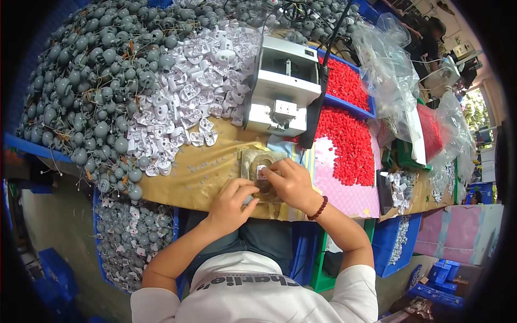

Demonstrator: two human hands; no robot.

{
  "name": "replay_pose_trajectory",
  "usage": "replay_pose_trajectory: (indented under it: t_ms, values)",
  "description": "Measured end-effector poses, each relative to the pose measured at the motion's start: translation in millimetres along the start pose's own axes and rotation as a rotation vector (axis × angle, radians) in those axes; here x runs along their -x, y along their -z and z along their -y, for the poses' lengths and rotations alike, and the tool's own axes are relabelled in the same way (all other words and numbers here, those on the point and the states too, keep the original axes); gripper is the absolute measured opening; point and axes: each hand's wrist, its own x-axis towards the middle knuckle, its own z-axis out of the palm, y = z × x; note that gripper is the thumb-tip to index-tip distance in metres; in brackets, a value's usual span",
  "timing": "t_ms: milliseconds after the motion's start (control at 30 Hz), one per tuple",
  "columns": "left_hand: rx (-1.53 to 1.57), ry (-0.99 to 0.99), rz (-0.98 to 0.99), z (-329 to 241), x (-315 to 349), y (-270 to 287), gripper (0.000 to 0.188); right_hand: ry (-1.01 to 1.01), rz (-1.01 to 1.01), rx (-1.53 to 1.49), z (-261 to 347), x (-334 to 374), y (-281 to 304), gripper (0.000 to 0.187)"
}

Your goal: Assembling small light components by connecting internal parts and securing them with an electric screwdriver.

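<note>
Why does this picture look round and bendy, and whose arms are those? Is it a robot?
No robot here! Those are a person's own bare arms. The camera sits on their head and looks down, and its wide fisheye lens bends straight edges and makes the corners dark.

The left hand has its fingertips around a grey round part, mostly hidden, so I can't tell how firmly it is held. The right hand has its fingers at a small white piece on a worn block.

Around them on the brown-covered table are heaps: grey bulb-shaped parts, white plastic pieces and little red pieces. The white boxy thing behind the block looks like a machine.
</note>
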Motion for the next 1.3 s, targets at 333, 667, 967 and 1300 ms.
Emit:
replay_pose_trajectory:
  t_ms: [333, 667, 967, 1300]
  values:
    - [-0.091, -0.016, 0.031, -0.4, -7.1, 3.9, 0.024, 0.086, 0.244, 0.055, 1.3, 0.8, 10.5, 0.04]
    - [-0.629, -0.172, 0.01, -0.9, -14.8, -25.4, 0.05, -0.241, 0.059, -0.465, -19.2, 39.2, 24.7, 0.041]
    - [-0.587, -0.222, -0.015, 11.2, -20.3, -30.4, 0.043, -0.353, 0.059, -0.369, -17.7, 70.5, 12.1, 0.041]
    - [-0.565, -0.208, -0.02, 12.1, -16.7, -29.0, 0.043, -0.56, -0.552, -1.041, -19.0, 44.7, -28.9, 0.036]
